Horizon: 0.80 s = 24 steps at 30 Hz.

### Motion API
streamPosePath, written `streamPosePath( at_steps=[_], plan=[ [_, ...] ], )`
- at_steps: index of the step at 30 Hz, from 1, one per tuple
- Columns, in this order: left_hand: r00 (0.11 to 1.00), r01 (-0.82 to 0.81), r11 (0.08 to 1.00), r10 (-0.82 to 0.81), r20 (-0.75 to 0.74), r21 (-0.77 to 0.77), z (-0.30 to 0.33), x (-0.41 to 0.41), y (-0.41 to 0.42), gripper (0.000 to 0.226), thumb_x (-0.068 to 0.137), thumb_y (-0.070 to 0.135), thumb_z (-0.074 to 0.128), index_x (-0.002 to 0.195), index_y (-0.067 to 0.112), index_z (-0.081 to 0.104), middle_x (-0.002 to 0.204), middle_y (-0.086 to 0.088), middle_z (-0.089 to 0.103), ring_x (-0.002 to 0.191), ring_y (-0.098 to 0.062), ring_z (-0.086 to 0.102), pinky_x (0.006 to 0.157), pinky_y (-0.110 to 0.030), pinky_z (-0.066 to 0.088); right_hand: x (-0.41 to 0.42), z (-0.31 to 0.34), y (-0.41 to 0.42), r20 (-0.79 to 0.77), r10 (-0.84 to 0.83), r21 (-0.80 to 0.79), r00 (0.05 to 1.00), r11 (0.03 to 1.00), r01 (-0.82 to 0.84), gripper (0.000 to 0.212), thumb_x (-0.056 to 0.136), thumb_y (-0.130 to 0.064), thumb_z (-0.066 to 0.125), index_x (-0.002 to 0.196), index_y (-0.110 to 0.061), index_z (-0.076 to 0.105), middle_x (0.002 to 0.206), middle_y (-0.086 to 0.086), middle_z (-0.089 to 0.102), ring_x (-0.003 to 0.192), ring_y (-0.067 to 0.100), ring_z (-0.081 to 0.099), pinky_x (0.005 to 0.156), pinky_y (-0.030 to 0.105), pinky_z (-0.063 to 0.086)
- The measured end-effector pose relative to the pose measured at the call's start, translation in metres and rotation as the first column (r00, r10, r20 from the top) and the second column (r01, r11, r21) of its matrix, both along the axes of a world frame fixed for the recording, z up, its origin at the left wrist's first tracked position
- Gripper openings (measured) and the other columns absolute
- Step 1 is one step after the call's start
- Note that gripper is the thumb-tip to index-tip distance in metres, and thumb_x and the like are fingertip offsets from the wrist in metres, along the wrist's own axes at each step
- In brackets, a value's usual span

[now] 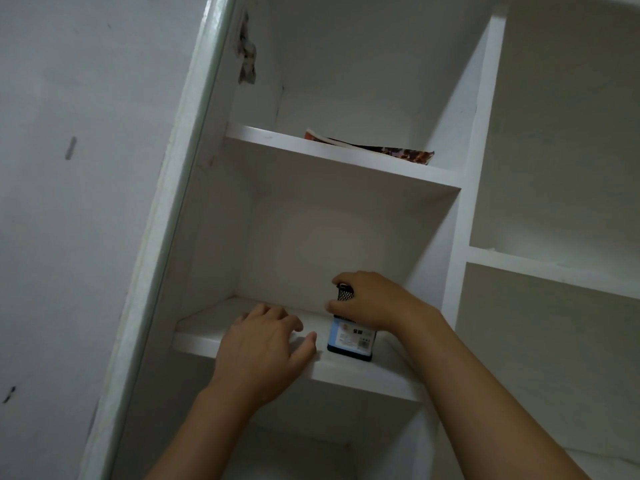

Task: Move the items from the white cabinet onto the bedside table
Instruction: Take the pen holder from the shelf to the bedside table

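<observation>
A pale wall [86,168] fills the left side, marked with a short grey streak [71,148] and a small dark scuff [9,394] lower down. A torn, dark patch of peeling surface [247,50] hangs near the top.

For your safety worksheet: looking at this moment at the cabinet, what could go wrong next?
1. The right hand grips the mesh holder only near its top; it could tip or slip when lifted.
2. The holder stands near the shelf edge, so a nudge from the left hand may knock it off.
</observation>
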<state>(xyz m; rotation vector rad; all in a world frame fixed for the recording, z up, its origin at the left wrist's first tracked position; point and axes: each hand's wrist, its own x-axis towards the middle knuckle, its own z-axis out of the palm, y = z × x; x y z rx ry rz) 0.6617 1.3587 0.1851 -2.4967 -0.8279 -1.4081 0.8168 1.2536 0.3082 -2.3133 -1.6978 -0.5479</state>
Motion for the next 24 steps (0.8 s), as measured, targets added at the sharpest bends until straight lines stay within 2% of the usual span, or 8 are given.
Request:
streamPosePath(
  at_steps=[5, 8, 10, 12, 16, 18, 21, 24],
  plan=[
    [1.0, -0.003, 1.0, 0.003, -0.016, -0.009, 0.0, 0.0, 0.001, 0.061, 0.092, 0.07, 0.022, 0.118, 0.037, 0.066, 0.111, 0.015, 0.064, 0.101, -0.005, 0.052, 0.078, -0.028, 0.038, 0.007, 0.007, -0.008, -0.071, 0.014, 0.016, 0.997, 1.0, -0.013, 0.083, 0.086, -0.069, 0.067, 0.155, -0.031, 0.041, 0.153, 0.0, 0.046, 0.136, 0.021, 0.048, 0.11, 0.041, 0.044],
    [1.0, -0.007, 1.0, 0.007, -0.002, -0.004, -0.001, 0.001, 0.002, 0.062, 0.091, 0.07, 0.023, 0.116, 0.036, 0.069, 0.109, 0.015, 0.065, 0.101, -0.006, 0.053, 0.077, -0.029, 0.037, 0.008, 0.009, -0.012, -0.096, -0.001, -0.02, 0.995, 1.0, -0.001, 0.084, 0.086, -0.068, 0.068, 0.156, -0.03, 0.04, 0.152, 0.0, 0.048, 0.133, 0.02, 0.051, 0.108, 0.038, 0.045],
    [1.0, -0.003, 1.0, 0.003, 0.002, -0.006, 0.0, 0.0, 0.003, 0.062, 0.09, 0.07, 0.024, 0.115, 0.035, 0.07, 0.108, 0.014, 0.066, 0.1, -0.007, 0.054, 0.076, -0.03, 0.037, 0.007, 0.008, -0.013, -0.123, -0.004, -0.047, 0.992, 0.999, -0.002, 0.075, 0.087, -0.065, 0.068, 0.149, -0.029, 0.047, 0.138, 0.0, 0.058, 0.116, 0.016, 0.061, 0.098, 0.035, 0.053],
    [1.0, 0.003, 1.0, -0.003, -0.01, -0.009, 0.0, 0.0, 0.004, 0.064, 0.089, 0.07, 0.023, 0.115, 0.035, 0.069, 0.109, 0.015, 0.066, 0.101, -0.008, 0.055, 0.076, -0.03, 0.036, 0.006, 0.007, -0.016, -0.158, 0.005, -0.061, 0.987, 0.998, -0.014, 0.054, 0.089, -0.058, 0.069, 0.132, -0.027, 0.057, 0.117, -0.003, 0.065, 0.098, 0.011, 0.065, 0.086, 0.034, 0.058],
    [0.999, 0.01, 1.0, -0.01, -0.036, -0.011, 0.001, -0.003, 0.004, 0.067, 0.088, 0.071, 0.02, 0.114, 0.035, 0.069, 0.11, 0.016, 0.065, 0.103, -0.006, 0.054, 0.075, -0.03, 0.032, 0.007, 0.007, -0.023, -0.153, 0.001, -0.048, 0.988, 0.999, -0.009, 0.036, 0.088, -0.045, 0.071, 0.114, -0.023, 0.062, 0.107, -0.002, 0.066, 0.094, 0.014, 0.065, 0.084, 0.037, 0.059],
    [0.999, 0.008, 1.0, -0.009, -0.046, -0.02, 0.001, -0.004, 0.003, 0.066, 0.088, 0.071, 0.021, 0.114, 0.036, 0.069, 0.107, 0.017, 0.064, 0.1, -0.005, 0.052, 0.073, -0.029, 0.031, 0.006, 0.009, -0.027, -0.159, 0.015, -0.031, 0.987, 0.999, -0.02, 0.04, 0.087, -0.044, 0.074, 0.116, -0.021, 0.063, 0.109, -0.001, 0.065, 0.096, 0.014, 0.064, 0.082, 0.034, 0.058],
    [0.997, 0.044, 0.997, -0.047, -0.053, -0.063, 0.003, -0.007, 0.001, 0.062, 0.089, 0.072, 0.023, 0.113, 0.037, 0.068, 0.105, 0.018, 0.061, 0.097, -0.002, 0.049, 0.074, -0.029, 0.035, 0.004, 0.011, -0.035, -0.161, 0.048, 0.016, 0.986, 0.999, -0.046, 0.056, 0.084, -0.049, 0.079, 0.128, -0.019, 0.061, 0.117, -0.001, 0.062, 0.102, 0.015, 0.062, 0.081, 0.031, 0.054],
    [0.992, 0.119, 0.98, -0.126, -0.033, -0.161, 0.008, -0.013, -0.002, 0.062, 0.087, 0.073, 0.024, 0.117, 0.038, 0.066, 0.111, 0.02, 0.059, 0.104, -0.002, 0.048, 0.082, -0.03, 0.042, 0.002, 0.01, -0.045, -0.138, 0.088, 0.06, 0.987, 0.995, -0.081, 0.073, 0.081, -0.053, 0.08, 0.141, -0.02, 0.055, 0.127, 0.0, 0.057, 0.109, 0.017, 0.058, 0.086, 0.031, 0.051]
  ],
)
